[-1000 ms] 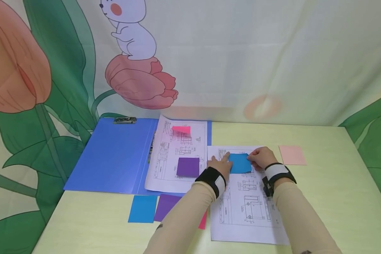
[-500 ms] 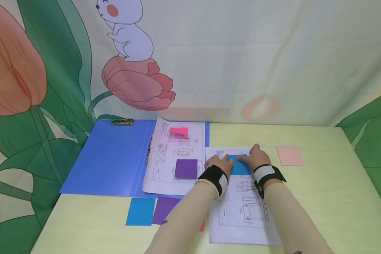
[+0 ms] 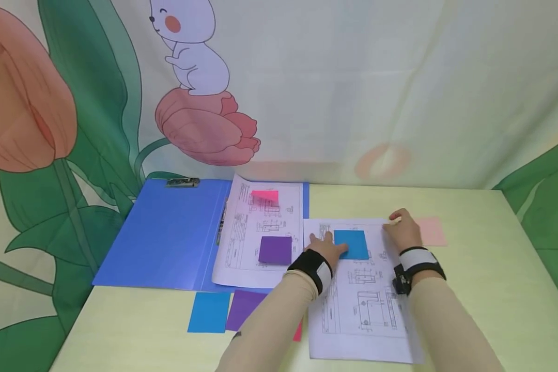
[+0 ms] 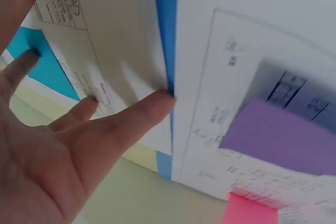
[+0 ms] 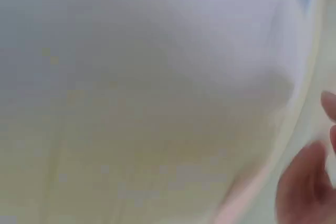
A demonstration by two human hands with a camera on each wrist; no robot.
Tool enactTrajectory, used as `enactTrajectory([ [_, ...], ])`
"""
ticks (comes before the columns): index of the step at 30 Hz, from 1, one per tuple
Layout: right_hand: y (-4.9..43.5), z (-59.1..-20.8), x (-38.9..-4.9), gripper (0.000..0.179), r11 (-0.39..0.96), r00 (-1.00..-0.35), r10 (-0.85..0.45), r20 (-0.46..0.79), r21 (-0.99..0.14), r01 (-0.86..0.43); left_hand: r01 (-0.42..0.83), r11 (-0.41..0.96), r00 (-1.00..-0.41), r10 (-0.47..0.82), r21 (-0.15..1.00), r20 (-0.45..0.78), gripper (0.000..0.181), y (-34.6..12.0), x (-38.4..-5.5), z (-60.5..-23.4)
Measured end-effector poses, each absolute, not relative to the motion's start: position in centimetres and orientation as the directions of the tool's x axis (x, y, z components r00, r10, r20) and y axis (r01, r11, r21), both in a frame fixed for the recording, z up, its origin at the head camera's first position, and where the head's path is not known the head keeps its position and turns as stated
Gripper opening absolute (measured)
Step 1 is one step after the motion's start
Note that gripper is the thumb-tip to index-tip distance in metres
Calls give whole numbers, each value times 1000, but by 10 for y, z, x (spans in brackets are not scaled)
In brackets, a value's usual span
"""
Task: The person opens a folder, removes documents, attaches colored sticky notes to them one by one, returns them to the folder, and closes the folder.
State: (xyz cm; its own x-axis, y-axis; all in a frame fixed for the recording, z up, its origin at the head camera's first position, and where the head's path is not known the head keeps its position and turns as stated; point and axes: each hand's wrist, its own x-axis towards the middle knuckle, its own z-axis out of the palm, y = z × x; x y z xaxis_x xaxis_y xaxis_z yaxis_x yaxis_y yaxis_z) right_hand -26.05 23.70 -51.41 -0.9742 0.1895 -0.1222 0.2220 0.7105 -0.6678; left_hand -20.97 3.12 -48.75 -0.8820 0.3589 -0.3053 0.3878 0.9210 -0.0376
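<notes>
Notepaper (image 3: 353, 244) of an even, saturated blue, square and neat-edged, lies flat in the upper part of a loose drawing sheet (image 3: 344, 343), covering some of its printed lines. The left hand (image 3: 325, 253) has its fingers spread, one digit resting on the left side of the blue square. Half a second ago the right hand (image 3: 406, 232) was touching that square too; now it has moved off to the sheet's upper right edge, its fingers loosely bent and apart from the thumb, though the blurred wrist view leaves it unclear whether a fingertip meets the sheet. That hand also overlaps the left side of a pale pink note (image 3: 433, 231) on the table (image 3: 493, 289). On the left, a blue folder (image 3: 167, 232) with a metal clip (image 3: 182, 182) lies spread, bearing another drawing sheet (image 3: 242, 243) with a purple note (image 3: 275, 250) and a bright pink note (image 3: 266, 196), the latter curling up. Below it are a second blue note (image 3: 209, 312), a second purple note (image 3: 246, 309) and a reddish-pink note (image 3: 298, 331), the last two partly hidden by the left sleeve (image 3: 269, 315).
</notes>
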Motion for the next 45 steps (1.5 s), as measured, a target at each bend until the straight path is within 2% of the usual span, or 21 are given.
enactTrajectory([
  [3,281,-516,-250,55,853,-981,186,-55,-486,189,381,923,-873,376,47,-309,93,28,-210,-494],
  [4,295,-517,-246,61,890,-986,151,-72,-425,167,376,924,-874,380,73,-302,100,27,-210,-495],
  [6,315,-518,-235,65,940,-991,59,-118,-327,95,377,922,-881,387,90,-272,102,26,-208,-497],
  [9,330,-520,-214,51,968,-992,-59,-109,-251,-30,427,904,-891,425,24,-158,80,26,-201,-502],
  [12,330,-520,-192,28,975,-992,-123,5,-188,-122,472,880,-882,472,-63,-17,46,25,-189,-505],
  [14,328,-520,-178,23,970,-988,-134,76,-194,-147,490,870,-870,492,-52,42,38,23,-176,-505],
  [16,325,-517,-165,21,963,-985,-129,113,-224,-151,501,865,-864,498,30,72,42,19,-159,-502],
  [19,318,-504,-145,21,939,-991,-55,121,-330,-92,492,838,-870,485,236,89,54,12,-133,-499],
  [23,293,-476,-112,16,882,-988,26,155,-469,-50,415,728,-885,463,546,57,49,6,-105,-494],
  [26,261,-456,-83,20,801,-960,6,280,-576,-163,233,513,-879,475,826,-47,54,5,-94,-490],
  [28,236,-446,-65,28,715,-927,-22,375,-642,-277,53,253,-833,545,966,-97,61,5,-91,-487],
  [29,224,-442,-57,31,667,-907,-36,419,-666,-334,-53,95,-796,597,994,-99,65,5,-90,-485],
  [30,212,-439,-51,33,616,-890,-45,454,-689,-382,-159,-53,-752,653,986,-86,69,5,-88,-483],
  [32,192,-436,-40,34,527,-859,-43,511,-719,-454,-332,-286,-670,742,899,-12,76,4,-85,-478],
  [34,176,-437,-33,33,455,-823,-41,567,-723,-520,-412,-427,-633,769,805,85,78,3,-80,-474],
  [36,164,-441,-28,35,439,-802,-36,596,-711,-549,-392,-508,-651,742,767,160,75,2,-76,-472],
  [39,151,-448,-23,35,420,-787,1,618,-714,-560,-308,-560,-706,676,769,210,65,-1,-72,-471],
  [42,142,-449,-20,27,375,-804,88,588,-768,-520,-282,-589,-730,644,757,229,58,-4,-67,-471],
  [45,135,-445,-18,20,305,-844,179,506,-844,-441,-283,-610,-745,626,740,232,54,-5,-62,-471],
])
